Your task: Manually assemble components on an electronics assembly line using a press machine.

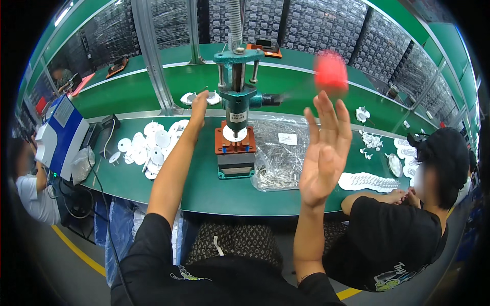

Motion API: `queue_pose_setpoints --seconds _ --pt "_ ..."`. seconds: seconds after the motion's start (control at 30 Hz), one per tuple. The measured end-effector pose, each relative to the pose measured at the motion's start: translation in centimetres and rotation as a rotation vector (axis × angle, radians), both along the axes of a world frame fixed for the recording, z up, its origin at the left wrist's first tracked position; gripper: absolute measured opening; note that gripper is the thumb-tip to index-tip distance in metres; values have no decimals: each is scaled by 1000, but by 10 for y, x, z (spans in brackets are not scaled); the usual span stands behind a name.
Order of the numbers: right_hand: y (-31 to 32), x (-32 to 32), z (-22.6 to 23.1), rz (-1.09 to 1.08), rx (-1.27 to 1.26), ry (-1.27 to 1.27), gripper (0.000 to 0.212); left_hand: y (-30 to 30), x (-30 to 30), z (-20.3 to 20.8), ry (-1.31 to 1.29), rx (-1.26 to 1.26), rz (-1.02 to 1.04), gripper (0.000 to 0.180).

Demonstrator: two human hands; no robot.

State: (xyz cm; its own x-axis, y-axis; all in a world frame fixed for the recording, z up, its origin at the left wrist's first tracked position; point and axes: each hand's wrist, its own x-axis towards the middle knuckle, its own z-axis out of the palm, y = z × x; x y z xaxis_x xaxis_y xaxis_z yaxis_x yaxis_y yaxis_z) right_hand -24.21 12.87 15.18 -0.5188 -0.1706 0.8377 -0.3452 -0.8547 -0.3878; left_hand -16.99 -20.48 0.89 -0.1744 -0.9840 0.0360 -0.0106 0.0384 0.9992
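Observation:
A teal hand press [237, 97] stands in front of me on the bench, a white round disc [235, 133] lying on its orange base under the ram. Above my right hand [326, 153] is the press lever's red handle [331, 74], smeared by motion. That hand is raised with fingers stretched out, and its palm holds nothing. My left hand [199, 108] reaches past the press's left side, fingers closed on a small thin thing too tiny to name. Close by its fingertips are white rounded parts [189, 98] on the far ledge.
Many white discs [153, 143] are heaped left of the press. On its right lies a clear bag of metal pins [278, 158]. A blue-white machine [62, 136] stands far left. A co-worker [398, 219] sits at right near a strip of white parts [368, 182].

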Motion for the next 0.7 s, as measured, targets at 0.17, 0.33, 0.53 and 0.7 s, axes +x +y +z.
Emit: queue_pose_setpoints --seconds 0.17,0.33,0.53,0.7 --pt "-27 -24 -85 -305 534 76 23 70 40 34 199 -165 -270 34" --pt "-73 -17 -132 -343 768 410 44 134 65 28 -174 -677 -597 45" --pt "-73 -17 -128 -432 804 555 52 153 64 23 -400 -876 -512 75" --pt "-73 -15 -131 -588 695 629 49 148 65 21 -329 -918 -430 66"
